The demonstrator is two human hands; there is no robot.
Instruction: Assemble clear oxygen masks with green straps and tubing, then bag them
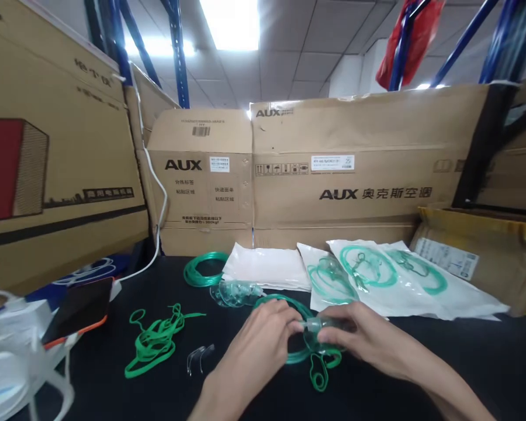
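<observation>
My right hand (359, 336) is closed around a clear green oxygen mask (309, 340), its nozzle turned toward my left hand (260, 336). The fingers of my left hand pinch the pale end of a tube (304, 324) at that nozzle; whether the two are fully joined I cannot tell. A coil of green tubing (297, 356) lies behind and under my hands. From the mask a green elastic strap (319, 377) hangs down onto the black table. Just beyond my left hand a second clear mask (232, 293) rests on its side.
At left lie a heap of green straps (153, 345), bent clear pieces (199, 355) and a phone (79, 310) with white cables. Behind are another tubing coil (197, 275), white pouches (267, 266) and packed masks (368, 269). Cardboard boxes (289, 210) wall the back.
</observation>
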